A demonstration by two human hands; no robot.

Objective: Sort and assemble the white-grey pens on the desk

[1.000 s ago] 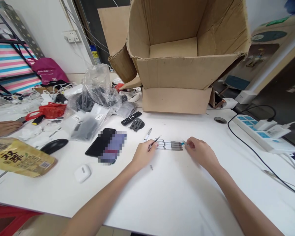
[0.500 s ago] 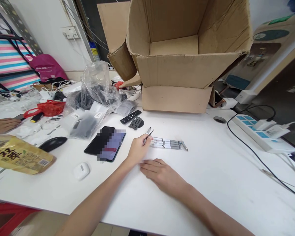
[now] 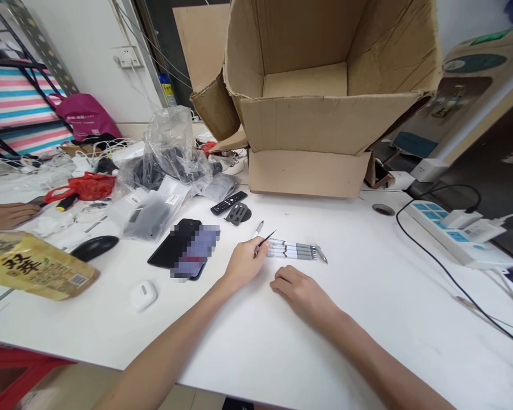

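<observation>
A thin, dark, pointed pen refill (image 3: 268, 237) is pinched in my left hand (image 3: 243, 262), its tip aimed up and to the right. Several white-and-grey pens (image 3: 297, 250) lie side by side just right of those fingers. A grey-tipped pen part (image 3: 259, 228) shows beyond the left hand, its lower end hidden. Across the right end of the row lies a grey pen piece (image 3: 321, 254) at a slant. My right hand (image 3: 297, 289) rests palm down on the table below the pens, fingers loosely bent, with nothing visible in it.
A large open cardboard box (image 3: 308, 171) stands at the back. To the left lie a phone (image 3: 196, 250), a white earbud case (image 3: 144, 295), a remote (image 3: 228, 203) and a yellow pouch (image 3: 38, 267). Another person's hand (image 3: 11, 215) is at far left. A power strip (image 3: 461, 233) sits right.
My right hand has slid right, away from my left hand, and its fingers have bent. The refill in my left hand now tilts further right over the pens' left ends.
</observation>
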